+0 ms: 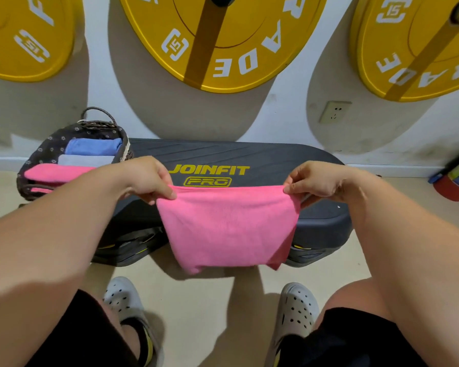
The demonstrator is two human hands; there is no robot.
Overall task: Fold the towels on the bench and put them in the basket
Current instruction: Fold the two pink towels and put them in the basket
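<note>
A pink towel (228, 229) hangs doubled over in front of the black bench (276, 160), its lower edge dropping below the bench's front side. My left hand (146, 178) pinches its top left corner. My right hand (316, 181) pinches its top right corner, and the top edge is stretched straight between them. At the bench's left end stands a dark woven basket (45, 149) with a flowered lining. Inside it lie a folded blue towel (93, 146), a grey towel (85, 160) and a pink towel (56, 173).
Three yellow weight plates (223, 43) hang on the white wall behind the bench, with a wall socket (334, 111) to the right. Red and blue gear (456, 181) lies on the floor at far right. My feet in grey clogs (297, 308) stand before the bench.
</note>
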